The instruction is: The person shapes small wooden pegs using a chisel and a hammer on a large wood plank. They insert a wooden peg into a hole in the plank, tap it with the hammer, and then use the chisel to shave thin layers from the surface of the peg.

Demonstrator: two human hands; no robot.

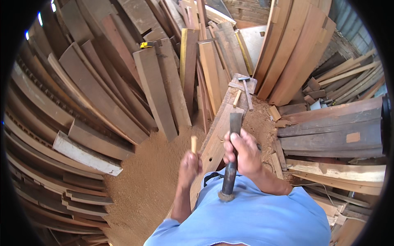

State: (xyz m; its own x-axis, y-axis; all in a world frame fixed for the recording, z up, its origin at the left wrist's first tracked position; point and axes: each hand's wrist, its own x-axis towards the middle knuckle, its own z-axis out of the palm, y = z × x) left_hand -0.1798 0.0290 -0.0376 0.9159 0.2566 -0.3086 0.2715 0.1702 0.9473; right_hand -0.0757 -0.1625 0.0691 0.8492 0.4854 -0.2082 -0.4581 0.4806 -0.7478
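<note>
head view: left hand (pixel 190 166) is gripping a short wooden stick (pixel 194 144); right hand (pixel 247 153) is gripping a chisel (pixel 235 122), its blade pointing outward over the wooden surface (pixel 213 150); angling the edge clear of both hands seems wise.

Watching remotely, I see the left hand (pixel 190 166) curled tight above the bare left forearm (pixel 182 201); the right hand (pixel 247 153) is clenched, right forearm (pixel 273 183) slanting from lower right.

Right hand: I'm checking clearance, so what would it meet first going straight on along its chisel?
Likely the stick on the bench, just beyond the chisel; depth is unclear, so the right hand may pass above.
</note>
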